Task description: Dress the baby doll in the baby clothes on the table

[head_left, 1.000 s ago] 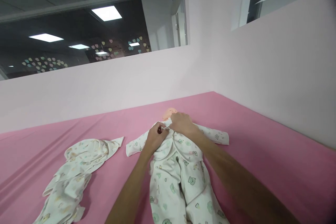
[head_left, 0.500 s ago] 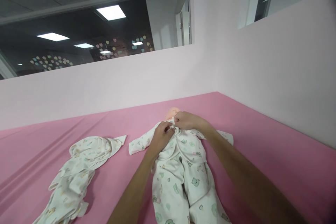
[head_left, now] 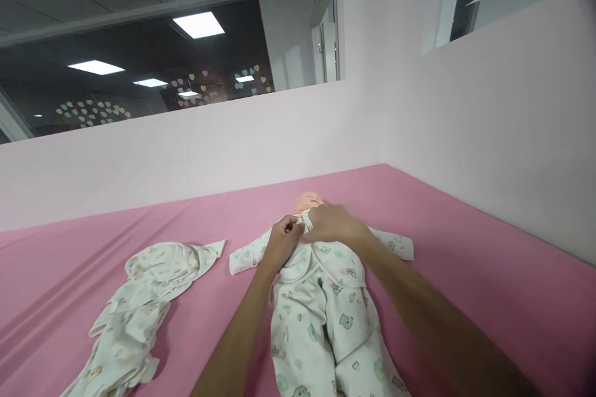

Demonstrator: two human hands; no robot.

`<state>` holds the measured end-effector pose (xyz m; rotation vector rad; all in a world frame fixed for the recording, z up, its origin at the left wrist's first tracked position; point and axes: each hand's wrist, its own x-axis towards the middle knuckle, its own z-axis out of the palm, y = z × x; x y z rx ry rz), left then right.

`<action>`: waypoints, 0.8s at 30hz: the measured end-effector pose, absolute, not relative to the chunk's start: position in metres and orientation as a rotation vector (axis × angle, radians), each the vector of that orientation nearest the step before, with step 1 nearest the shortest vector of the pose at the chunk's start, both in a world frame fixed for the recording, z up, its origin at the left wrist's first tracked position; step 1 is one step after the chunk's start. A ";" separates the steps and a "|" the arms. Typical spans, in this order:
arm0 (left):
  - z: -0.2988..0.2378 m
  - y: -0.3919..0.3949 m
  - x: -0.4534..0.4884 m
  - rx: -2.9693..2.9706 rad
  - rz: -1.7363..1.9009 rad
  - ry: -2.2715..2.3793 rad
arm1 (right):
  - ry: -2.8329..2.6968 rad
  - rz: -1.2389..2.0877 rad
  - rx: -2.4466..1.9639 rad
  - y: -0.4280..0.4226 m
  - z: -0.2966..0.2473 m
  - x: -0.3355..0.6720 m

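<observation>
A baby doll (head_left: 308, 200) lies on its back on the pink sheet (head_left: 465, 273), dressed in a white bear-print top (head_left: 326, 257) and matching trousers (head_left: 321, 335). My left hand (head_left: 282, 242) pinches the left edge of the top at the doll's neck, fingers closed on the cloth. Pressed beside it, my right hand (head_left: 333, 223) grips the top's other edge over the doll's chest. The two hands touch at the collar. Only the top of the doll's head shows above them.
A second crumpled white printed garment (head_left: 139, 304) lies on the sheet to the left of the doll. Pale pink walls (head_left: 488, 136) close off the back and right side. Bare pink sheet stretches to the right of the doll.
Both hands have stayed at the doll's collar, shifting slightly; the right hand has moved from pinching to lying flatter over the chest. The camera view shifted a little to the left.
</observation>
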<state>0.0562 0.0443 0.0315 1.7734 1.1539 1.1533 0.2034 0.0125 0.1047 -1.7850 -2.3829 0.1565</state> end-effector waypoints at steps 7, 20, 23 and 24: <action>0.031 0.044 0.053 1.780 1.130 1.067 | -2.530 0.079 -1.705 0.001 0.101 0.196; 0.033 -0.012 0.052 2.287 1.069 1.383 | -2.275 0.158 -1.672 -0.003 0.071 0.214; 0.032 -0.029 0.053 2.461 0.999 1.400 | -2.169 0.090 -1.702 -0.005 0.062 0.214; 0.031 -0.030 0.055 2.490 0.982 1.420 | -2.153 0.073 -1.702 -0.006 0.061 0.214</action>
